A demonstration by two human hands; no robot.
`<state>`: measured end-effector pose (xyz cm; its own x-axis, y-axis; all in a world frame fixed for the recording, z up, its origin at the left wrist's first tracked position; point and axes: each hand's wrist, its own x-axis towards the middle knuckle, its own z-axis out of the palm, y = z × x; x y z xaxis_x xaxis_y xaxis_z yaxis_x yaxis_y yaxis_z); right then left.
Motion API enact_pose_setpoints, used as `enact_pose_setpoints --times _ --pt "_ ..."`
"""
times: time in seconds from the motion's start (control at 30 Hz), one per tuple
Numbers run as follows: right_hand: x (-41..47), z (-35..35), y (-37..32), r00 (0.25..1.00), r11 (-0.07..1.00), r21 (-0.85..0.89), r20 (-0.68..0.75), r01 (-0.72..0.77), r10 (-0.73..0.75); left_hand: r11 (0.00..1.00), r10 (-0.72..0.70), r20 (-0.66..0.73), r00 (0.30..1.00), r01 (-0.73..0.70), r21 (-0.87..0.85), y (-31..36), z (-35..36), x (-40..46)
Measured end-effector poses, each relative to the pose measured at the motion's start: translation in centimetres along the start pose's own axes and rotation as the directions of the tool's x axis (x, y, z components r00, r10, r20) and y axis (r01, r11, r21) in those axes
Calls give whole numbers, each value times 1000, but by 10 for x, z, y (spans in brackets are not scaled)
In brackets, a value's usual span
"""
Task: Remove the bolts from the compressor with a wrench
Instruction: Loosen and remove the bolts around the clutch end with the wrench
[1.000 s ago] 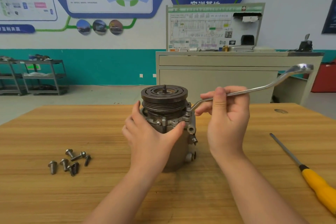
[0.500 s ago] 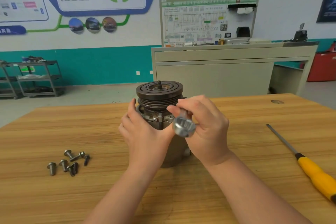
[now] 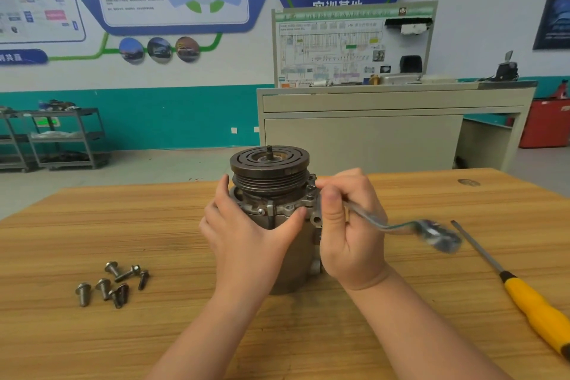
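The right hand point(image 3: 351, 225) has its fingers point(image 3: 331, 213) curled round the shank of an offset ring wrench point(image 3: 401, 227), gripping close to the working end so short turns can be made in the tight gap under the pulley; whether that end sits on a bolt is hidden behind the hand, and the free ring end juts out blurred toward the tabletop's right edge. The left hand point(image 3: 246, 231) wraps the compressor point(image 3: 271, 194) with fingers and thumb spread round its housing, likely to brace it against the turning force. The compressor stands upright, pulley on top, at the middle of the tabletop point(image 3: 92, 225). Loose bolts point(image 3: 114, 284) lie clustered toward the left edge, apparently set clear of the work. A yellow-handled screwdriver point(image 3: 524, 293) lies near the right edge.
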<state>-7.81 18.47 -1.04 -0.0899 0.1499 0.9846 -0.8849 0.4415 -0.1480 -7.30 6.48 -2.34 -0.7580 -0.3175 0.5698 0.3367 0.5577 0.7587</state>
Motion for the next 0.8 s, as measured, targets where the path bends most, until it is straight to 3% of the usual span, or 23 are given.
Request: enact_pose_setpoints --times 0.13,0.23,0.3,0.4,0.5,0.6,0.67,0.73,0.8 --pt "1 11 -16 988 951 -281 113 130 -101 997 -44 -11 999 43 -64 3 1 3" --pt "2 17 -21 977 917 -363 189 163 -99 997 -16 45 999 20 -73 -2 0 1" --pt "0 17 -19 987 958 -275 152 85 -44 997 -9 46 999 13 -77 -6 0 0" --pt "-2 15 -15 970 968 129 -93 -213 226 1000 10 -4 1000 -10 -13 -4 3 0" --pt "8 11 -5 757 758 477 -252 -444 603 1000 4 -26 1000 -4 5 -5 5 1" --pt "26 0 15 453 348 690 -32 -634 891 1000 19 -32 999 -19 -1 -6 6 2" --pt "32 -5 24 313 112 732 144 -672 939 1000 18 -25 1000 -18 -3 -8 6 2" --pt "34 -8 28 326 34 790 212 -612 921 1000 9 -22 1000 -10 -13 -9 7 2" --pt "37 -11 27 418 88 836 176 -541 891 1000 7 -26 1000 -7 -17 -8 6 2"
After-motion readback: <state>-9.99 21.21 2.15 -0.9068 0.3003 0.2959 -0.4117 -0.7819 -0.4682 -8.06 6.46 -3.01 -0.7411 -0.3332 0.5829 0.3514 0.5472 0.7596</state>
